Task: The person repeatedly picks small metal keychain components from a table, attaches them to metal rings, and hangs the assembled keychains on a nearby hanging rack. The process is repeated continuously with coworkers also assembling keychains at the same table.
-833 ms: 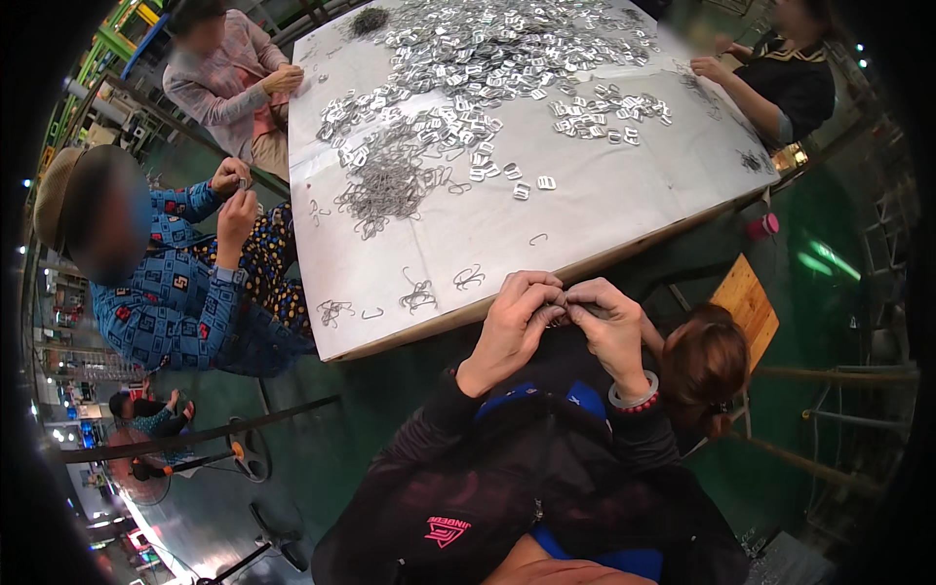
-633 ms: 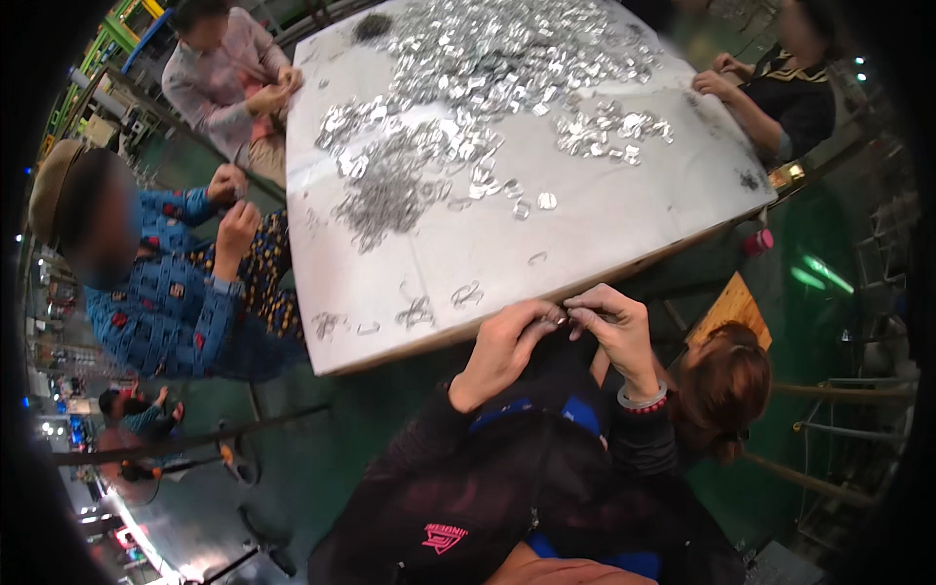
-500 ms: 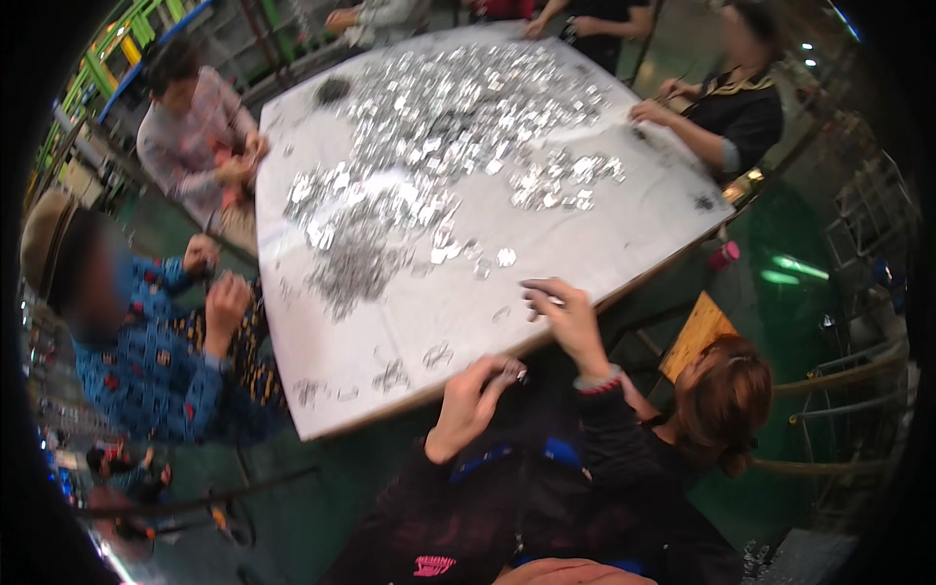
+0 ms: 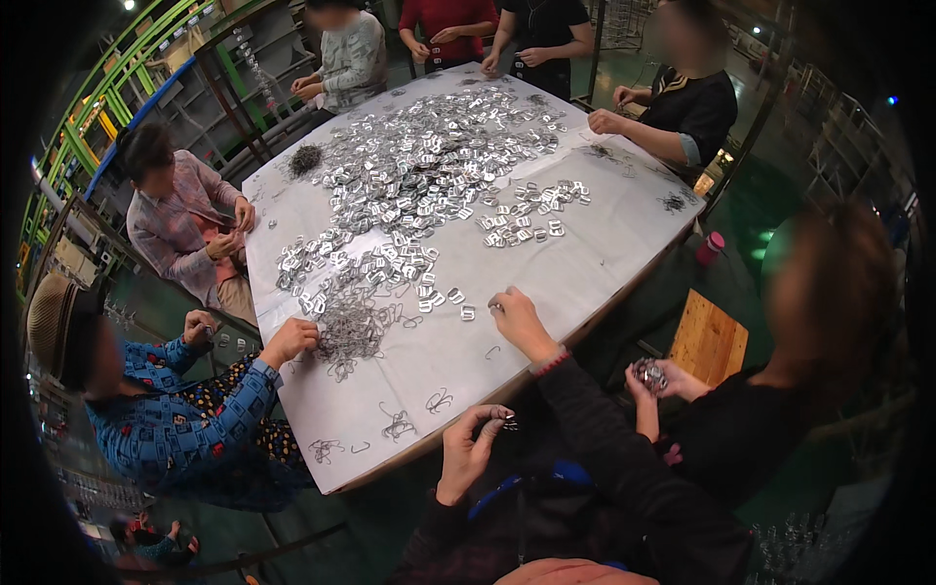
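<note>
My left hand (image 4: 471, 450) is in front of the table's near edge, its fingers and thumb closed on small shiny metal pieces (image 4: 510, 422). Over the tabletop, my right hand (image 4: 522, 322) has its fingers bent together; whatever lies between their tips is too small to make out. Just left of those fingertips lies a loose flat silver metal buckle (image 4: 468, 313). Beyond it a large heap of similar silver buckles (image 4: 419, 171) spreads across the white-covered table (image 4: 575, 263). A tangled pile of thin wire hooks (image 4: 351, 333) lies left of my right hand.
Small clusters of wire hooks (image 4: 397, 425) lie along the near left edge. Several people work around the table; one reaches a hand (image 4: 292, 339) to the hook pile. At my right, a person holds a bunch of metal pieces (image 4: 649, 374) beside a wooden stool (image 4: 709, 341).
My view has shifted. My right hand has reached farther over the table, fingers drawn together. The person at left has put a hand to the hook pile; the person at right has raised their head.
</note>
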Demonstrator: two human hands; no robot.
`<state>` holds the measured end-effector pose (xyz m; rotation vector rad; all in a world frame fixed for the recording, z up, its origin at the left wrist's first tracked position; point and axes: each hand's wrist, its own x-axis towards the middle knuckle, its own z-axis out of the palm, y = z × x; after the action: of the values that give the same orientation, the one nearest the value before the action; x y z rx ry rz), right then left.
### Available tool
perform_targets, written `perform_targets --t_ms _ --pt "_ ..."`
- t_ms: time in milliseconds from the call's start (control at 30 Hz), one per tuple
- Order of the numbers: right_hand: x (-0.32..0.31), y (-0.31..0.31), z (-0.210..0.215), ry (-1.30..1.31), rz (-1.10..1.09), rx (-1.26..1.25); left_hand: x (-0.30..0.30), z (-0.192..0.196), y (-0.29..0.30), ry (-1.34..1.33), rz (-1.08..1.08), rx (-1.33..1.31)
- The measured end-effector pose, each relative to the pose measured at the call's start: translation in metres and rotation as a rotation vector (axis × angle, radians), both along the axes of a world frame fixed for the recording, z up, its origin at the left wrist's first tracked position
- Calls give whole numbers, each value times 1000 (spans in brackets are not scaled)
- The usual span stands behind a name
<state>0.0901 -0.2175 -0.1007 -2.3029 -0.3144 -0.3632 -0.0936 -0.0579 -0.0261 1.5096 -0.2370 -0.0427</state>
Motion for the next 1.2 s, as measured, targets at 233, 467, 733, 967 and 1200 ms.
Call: perform_targets --t_ms 233,467,733,967,1200 --pt "-122 -18 90 538 190 970 9 9 -9 19 45 117" --pt "-148 -35 122 406 148 899 21 22 -21 -283 38 321" --pt "-152 -20 99 342 164 1007 19 4 -15 -318 61 353" --pt "-147 -20 95 453 254 1033 70 -31 34 -258 185 318" --pt "-141 -26 114 537 319 1004 207 -94 109 -383 350 1018"
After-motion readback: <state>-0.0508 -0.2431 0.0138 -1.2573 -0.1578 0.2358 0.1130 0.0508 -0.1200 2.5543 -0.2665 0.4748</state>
